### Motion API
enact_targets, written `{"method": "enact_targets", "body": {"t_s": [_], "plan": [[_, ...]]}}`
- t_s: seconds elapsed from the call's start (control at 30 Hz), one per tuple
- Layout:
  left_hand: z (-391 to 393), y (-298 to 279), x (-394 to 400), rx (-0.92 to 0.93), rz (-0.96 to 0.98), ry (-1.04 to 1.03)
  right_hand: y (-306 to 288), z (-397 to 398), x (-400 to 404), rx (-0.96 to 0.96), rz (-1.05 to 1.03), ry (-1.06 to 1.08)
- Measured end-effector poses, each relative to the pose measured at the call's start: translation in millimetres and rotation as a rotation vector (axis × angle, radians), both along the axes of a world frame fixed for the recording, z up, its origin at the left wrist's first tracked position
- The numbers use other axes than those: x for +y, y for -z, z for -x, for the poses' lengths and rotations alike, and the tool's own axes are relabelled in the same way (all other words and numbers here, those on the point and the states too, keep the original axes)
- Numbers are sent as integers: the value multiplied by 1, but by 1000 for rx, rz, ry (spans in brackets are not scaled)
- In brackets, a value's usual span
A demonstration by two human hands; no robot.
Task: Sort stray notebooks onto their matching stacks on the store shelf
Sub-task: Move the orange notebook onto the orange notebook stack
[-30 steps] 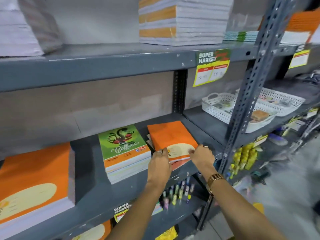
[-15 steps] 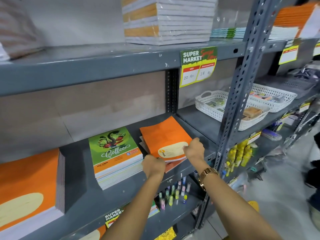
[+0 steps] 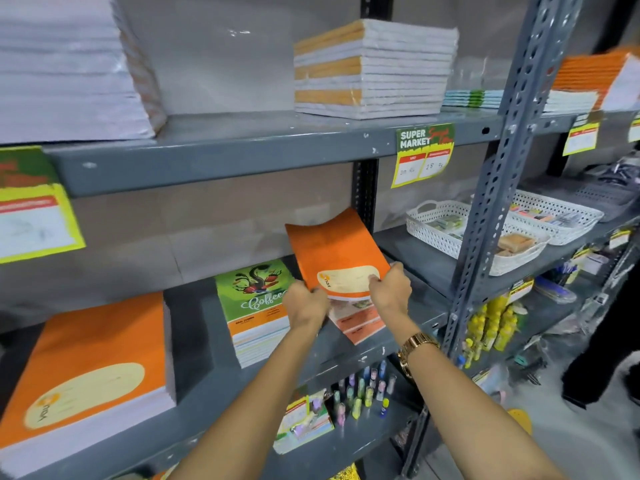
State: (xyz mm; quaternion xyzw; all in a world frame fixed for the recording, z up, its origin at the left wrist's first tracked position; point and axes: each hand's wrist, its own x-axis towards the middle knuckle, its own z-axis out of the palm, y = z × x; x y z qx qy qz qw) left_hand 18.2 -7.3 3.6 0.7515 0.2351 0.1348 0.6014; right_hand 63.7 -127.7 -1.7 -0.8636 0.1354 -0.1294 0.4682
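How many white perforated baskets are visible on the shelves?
2. One white basket sits on the right bay's middle shelf; a second basket is just behind and right of it. A darker tray farther right may be another; too blurred to tell.

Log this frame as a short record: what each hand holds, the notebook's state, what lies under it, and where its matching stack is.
left hand: grips near edge of orange notebook
right hand: grips same edge
notebook state: lifted, far end tilted up
underneath: paler notebook flat on the middle shelf
matching stack: orange stack, far left, same shelf
between: Coffee stack
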Motion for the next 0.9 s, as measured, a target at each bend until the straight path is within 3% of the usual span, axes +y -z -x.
{"method": "enact_targets", "body": {"t_s": [0.3,0.9], "plan": [[66,-20,95,-27,-27,-150,-17,47,99,-35,-29,-156],[190,0,274,48,-189,-381,3,134,287,107,-140,-421]]}}
